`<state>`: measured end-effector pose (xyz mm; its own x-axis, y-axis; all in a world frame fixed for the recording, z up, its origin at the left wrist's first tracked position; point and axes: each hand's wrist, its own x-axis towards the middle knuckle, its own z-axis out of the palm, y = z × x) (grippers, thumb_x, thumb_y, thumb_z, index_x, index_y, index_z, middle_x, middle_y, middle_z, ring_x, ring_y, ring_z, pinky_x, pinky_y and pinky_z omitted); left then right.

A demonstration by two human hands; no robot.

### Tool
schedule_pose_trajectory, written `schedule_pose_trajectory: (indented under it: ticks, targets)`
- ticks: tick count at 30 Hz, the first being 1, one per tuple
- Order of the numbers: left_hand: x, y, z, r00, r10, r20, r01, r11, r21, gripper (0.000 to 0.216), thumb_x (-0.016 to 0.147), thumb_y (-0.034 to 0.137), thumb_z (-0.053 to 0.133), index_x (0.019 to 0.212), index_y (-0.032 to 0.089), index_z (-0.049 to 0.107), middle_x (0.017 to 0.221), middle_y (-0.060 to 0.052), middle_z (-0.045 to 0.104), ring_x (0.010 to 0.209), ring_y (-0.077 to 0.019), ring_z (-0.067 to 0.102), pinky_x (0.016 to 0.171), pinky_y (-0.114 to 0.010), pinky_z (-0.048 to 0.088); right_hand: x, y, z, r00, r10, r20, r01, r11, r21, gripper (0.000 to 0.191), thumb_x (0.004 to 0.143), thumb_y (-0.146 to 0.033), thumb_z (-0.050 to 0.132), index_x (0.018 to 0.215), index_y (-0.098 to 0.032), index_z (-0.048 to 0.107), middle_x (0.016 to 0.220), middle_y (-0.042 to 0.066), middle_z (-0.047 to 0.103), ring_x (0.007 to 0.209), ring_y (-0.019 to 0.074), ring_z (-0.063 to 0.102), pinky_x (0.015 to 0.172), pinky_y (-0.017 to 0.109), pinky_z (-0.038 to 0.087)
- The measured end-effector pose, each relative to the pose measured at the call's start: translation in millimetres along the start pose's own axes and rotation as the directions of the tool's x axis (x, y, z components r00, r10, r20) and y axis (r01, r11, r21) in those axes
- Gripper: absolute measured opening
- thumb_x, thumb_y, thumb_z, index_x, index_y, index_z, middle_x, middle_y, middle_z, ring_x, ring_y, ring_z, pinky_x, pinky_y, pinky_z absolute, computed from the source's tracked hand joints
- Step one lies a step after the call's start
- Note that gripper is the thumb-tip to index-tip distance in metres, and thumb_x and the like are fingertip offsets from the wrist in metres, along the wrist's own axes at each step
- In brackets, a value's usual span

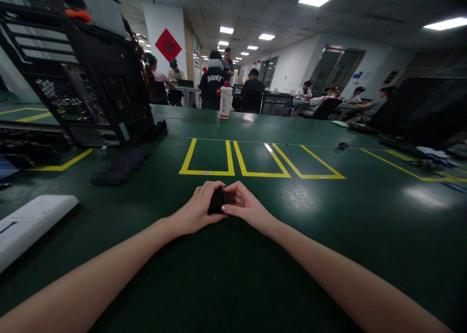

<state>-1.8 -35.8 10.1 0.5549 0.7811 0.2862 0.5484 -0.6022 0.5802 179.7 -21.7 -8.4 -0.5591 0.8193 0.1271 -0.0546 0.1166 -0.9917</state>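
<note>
Between my two hands is a small black object [216, 201], low over the green table [255, 274]; its exact kind is hard to make out. My left hand [199, 206] is wrapped round its left side, thumb below and fingers over the top. From the right, my right hand [242, 204] pinches its edge with thumb and fingertips. Much of the object is hidden by the fingers. Just beyond my hands, yellow tape outlines [260, 174] mark the tabletop.
An open black computer case [124, 90] stands at the left. Nearer lies a white box-like item [32, 221]. A white bottle [225, 102] with a red top stands at the far edge. Cables and parts [425, 163] lie at the right. Several people sit beyond.
</note>
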Motion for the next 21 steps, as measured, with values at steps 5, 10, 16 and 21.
schedule_pose_trajectory:
  ticks: [5, 10, 16, 21]
  targets:
    - [0.1, 0.4, -0.3, 1.0, 0.01, -0.002, -0.01, 1.0, -0.002, 0.055, 0.073, 0.026, 0.061, 0.119, 0.025, 0.031, 0.115, -0.008, 0.043, 0.106, -0.0261, 0.045, 0.088, -0.046, 0.038, 1.0, 1.7, 1.5, 0.999, -0.01, -0.036, 0.011, 1.0, 0.002, 0.021, 0.074, -0.026, 0.059, 0.09, -0.022, 0.046, 0.095, 0.0, 0.049, 0.09, 0.0142, 0.055, 0.082, 0.034, 0.045]
    - [0.6, 1.8, -0.6, 1.0, 0.014, 0.003, -0.014, 1.0, -0.014, 0.053, 0.073, 0.025, 0.061, 0.118, 0.025, 0.032, 0.115, -0.008, 0.043, 0.107, -0.0265, 0.044, 0.089, -0.047, 0.037, 2.5, 3.9, 0.9, 0.998, -0.005, -0.067, 0.002, 0.998, -0.055, 0.027, 0.073, -0.027, 0.059, 0.096, -0.022, 0.046, 0.1, 0.001, 0.049, 0.093, 0.0149, 0.053, 0.086, 0.035, 0.043]
    - [0.1, 0.6, 0.5, 1.0, 0.014, -0.002, -0.014, 1.0, -0.006, 0.053, 0.074, 0.025, 0.061, 0.118, 0.025, 0.032, 0.115, -0.008, 0.043, 0.107, -0.0265, 0.044, 0.09, -0.047, 0.037, 0.9, 2.3, -0.4, 0.999, 0.019, -0.026, -0.02, 0.998, -0.052, 0.028, 0.074, -0.025, 0.059, 0.099, -0.022, 0.047, 0.103, 0.003, 0.05, 0.097, 0.0166, 0.053, 0.088, 0.038, 0.042]
    - [-0.4, 0.1, 0.7, 1.0, 0.005, -0.001, -0.005, 1.0, -0.006, 0.053, 0.074, 0.025, 0.06, 0.118, 0.024, 0.032, 0.115, -0.008, 0.043, 0.105, -0.0255, 0.045, 0.088, -0.044, 0.038, -0.2, 1.4, 0.3, 1.0, -0.016, -0.025, 0.016, 1.0, -0.022, 0.027, 0.072, -0.022, 0.061, 0.093, -0.022, 0.045, 0.1, 0.001, 0.049, 0.097, 0.0161, 0.053, 0.086, 0.036, 0.044]
